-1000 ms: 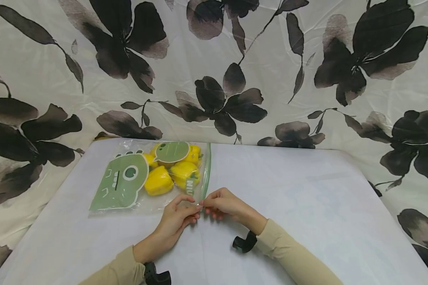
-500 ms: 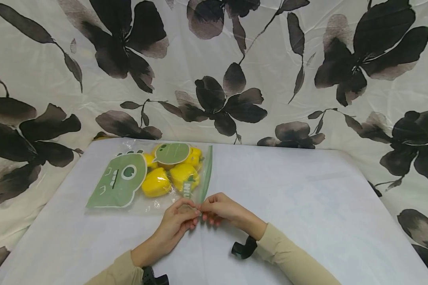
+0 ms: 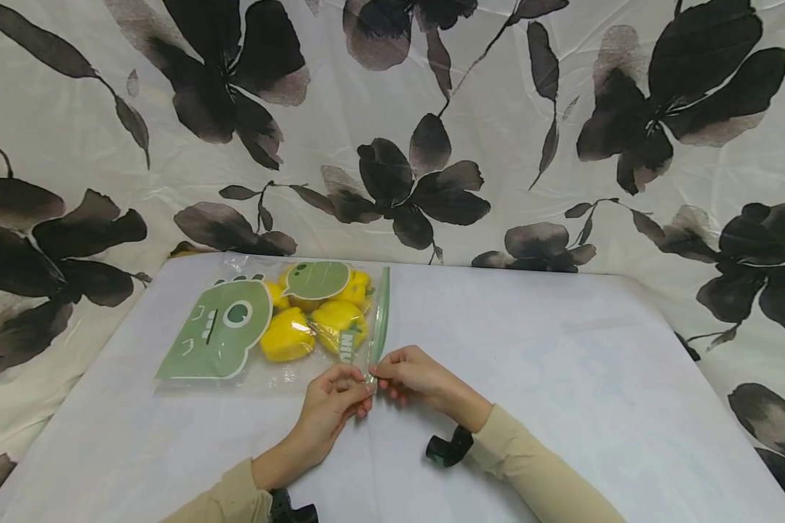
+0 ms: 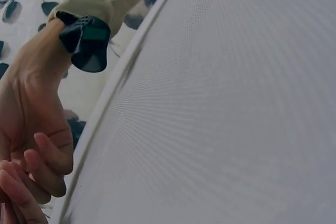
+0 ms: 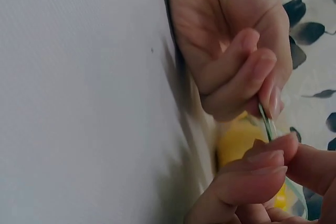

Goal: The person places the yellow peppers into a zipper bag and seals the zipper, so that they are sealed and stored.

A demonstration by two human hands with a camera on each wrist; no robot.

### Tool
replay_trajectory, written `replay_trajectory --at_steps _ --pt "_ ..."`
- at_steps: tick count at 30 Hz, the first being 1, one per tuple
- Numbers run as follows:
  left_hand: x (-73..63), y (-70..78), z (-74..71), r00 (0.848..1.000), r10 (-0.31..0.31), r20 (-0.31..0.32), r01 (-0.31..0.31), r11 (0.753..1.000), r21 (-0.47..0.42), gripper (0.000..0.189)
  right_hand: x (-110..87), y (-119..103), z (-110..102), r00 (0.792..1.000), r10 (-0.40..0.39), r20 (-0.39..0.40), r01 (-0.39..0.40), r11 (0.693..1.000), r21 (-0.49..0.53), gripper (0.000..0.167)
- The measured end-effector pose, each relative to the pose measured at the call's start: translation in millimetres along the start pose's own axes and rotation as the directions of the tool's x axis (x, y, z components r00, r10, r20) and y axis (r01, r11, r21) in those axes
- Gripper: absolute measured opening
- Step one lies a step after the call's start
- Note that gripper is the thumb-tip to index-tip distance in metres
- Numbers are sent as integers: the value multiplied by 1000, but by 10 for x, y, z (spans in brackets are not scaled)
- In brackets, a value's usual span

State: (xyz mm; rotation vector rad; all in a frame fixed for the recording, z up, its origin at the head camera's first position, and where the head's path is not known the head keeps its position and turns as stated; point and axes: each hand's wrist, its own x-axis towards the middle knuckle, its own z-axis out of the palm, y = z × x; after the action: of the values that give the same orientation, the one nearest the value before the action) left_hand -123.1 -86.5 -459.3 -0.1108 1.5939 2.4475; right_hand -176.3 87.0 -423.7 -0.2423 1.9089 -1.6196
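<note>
A clear zip bag (image 3: 216,334) with a green cartoon monster print lies flat on the table. Several yellow bell peppers (image 3: 288,335) are inside it. Along its right side runs a green zip strip (image 3: 381,312). At the strip's near corner my left hand (image 3: 327,414) pinches the bag's edge between thumb and fingers. Just right of it, my right hand (image 3: 425,381) pinches the same strip. The right wrist view shows the thin green edge (image 5: 269,124) stretched between the fingertips of both hands. In the left wrist view the pinched part is out of frame.
The white table (image 3: 536,349) extends to the right of the hands. Behind it hangs a pale cloth (image 3: 510,94) with dark flower prints. A black wrist camera (image 3: 450,447) is strapped to the right wrist; another (image 3: 293,508) sits on the left.
The bag shifted slightly left and toward me. Both hands stayed at its near right corner; the fingertips moved a little apart, leaving a short piece of strip visible between them.
</note>
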Motion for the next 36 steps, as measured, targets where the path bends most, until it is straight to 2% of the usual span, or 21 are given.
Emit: replay_trajectory --at_steps 6,12,18,22,27,31,34,36 --pt "3 -6 -3 1000 1 17 -1 1000 17 19 150 -25 -67 992 -4 -126 6 1000 8 36" --pt "2 -4 -16 1000 -3 15 2 1000 18 18 425 -111 -129 964 6 -265 -1 1000 19 31" --pt "7 -28 -30 999 25 33 -26 1000 11 19 810 -214 -267 913 8 -407 11 999 45 33" --pt "-1 -37 -16 999 17 42 -17 1000 8 19 1055 -294 -382 873 3 -488 22 999 45 35" --pt "-28 -67 7 1000 -10 21 10 1000 11 20 1324 -367 -537 833 -12 -553 22 1000 10 38" --pt "-35 -84 5 1000 -4 24 3 999 34 20 1458 -428 -627 805 -24 -593 15 1000 -20 40" --pt "-23 -70 -9 999 12 36 -14 998 65 19 1499 -468 -660 804 -52 -593 36 999 -39 38" --pt "-11 -52 -25 999 20 46 -24 996 85 20 1492 -487 -663 822 -67 -565 39 997 -61 34"
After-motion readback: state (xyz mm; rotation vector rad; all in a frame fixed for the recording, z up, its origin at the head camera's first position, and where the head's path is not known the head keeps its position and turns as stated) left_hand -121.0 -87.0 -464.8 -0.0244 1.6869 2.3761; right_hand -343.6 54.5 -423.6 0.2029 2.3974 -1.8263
